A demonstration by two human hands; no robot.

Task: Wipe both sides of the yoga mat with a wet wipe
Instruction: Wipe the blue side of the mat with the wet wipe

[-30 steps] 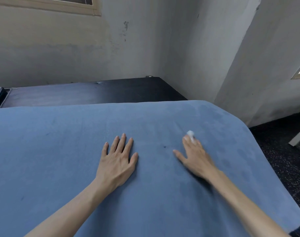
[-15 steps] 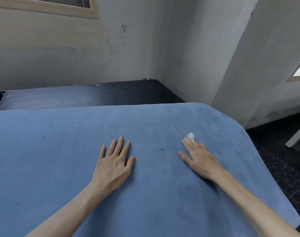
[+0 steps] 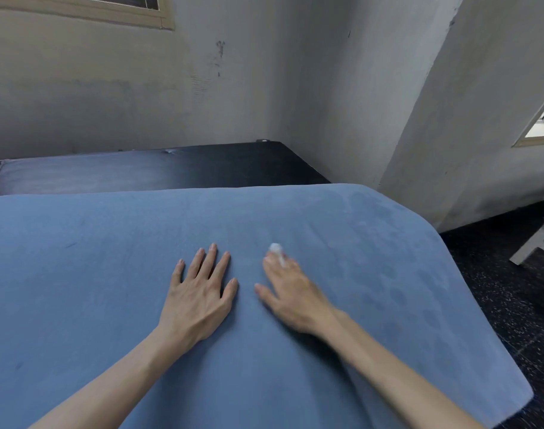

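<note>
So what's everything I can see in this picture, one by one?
yoga mat: one, blue, spread flat across the near half of the view, with darker damp-looking patches toward its right corner
wet wipe: one, white, small wad under the right fingertips on the mat
dark surface: one, black, behind the mat against the wall
walls: grey, stained, meeting in a corner behind
floor: dark, speckled, at right
window frames: two, beige, top left and far right
white frame: one, right edge, only partly visible
left hand: flat on the mat, fingers straight
right hand: pressing the wipe to the mat, blurred
</note>
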